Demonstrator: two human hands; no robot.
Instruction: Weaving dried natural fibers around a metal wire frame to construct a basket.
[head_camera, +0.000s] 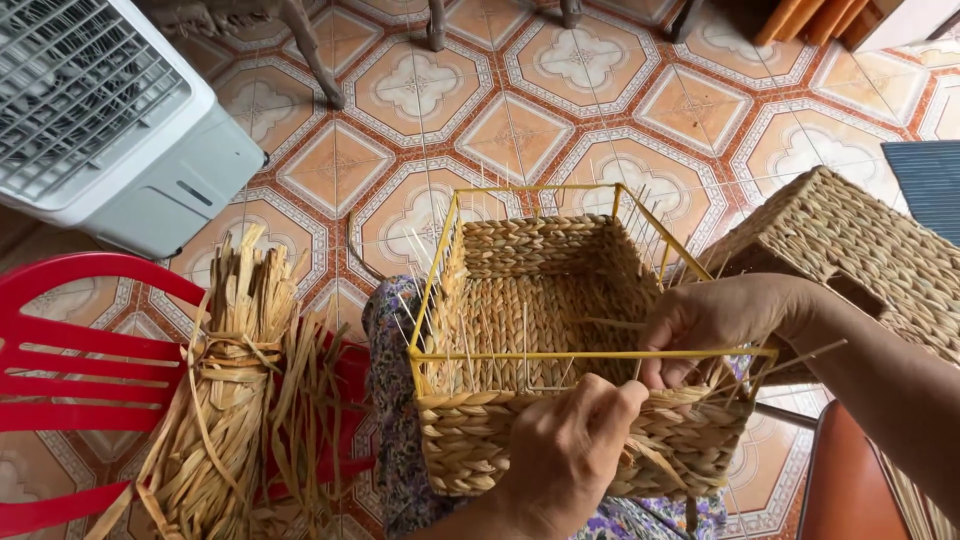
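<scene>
Mid-weave on half-done basket (540, 330), resting on lap: left hand (570, 450) pinching braided strand (690, 398) at near rim, right hand (715, 320) gripping yellow wire frame (590, 354). Next, likely: thread strand between uprights, pull snug.

Bright, even daylight; soft shadows on the floor (560, 130); sharp focus throughout, slight wide-angle stretch at the edges.

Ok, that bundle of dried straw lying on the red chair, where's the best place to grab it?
Grip the straw bundle at its tied waist, where a band of straw cinches it narrow, probably coming from above. The loose ends fan out above the tie and would likely slip or pull free. It lies on the red chair, left of both hands, so the left hand is nearer.
</scene>
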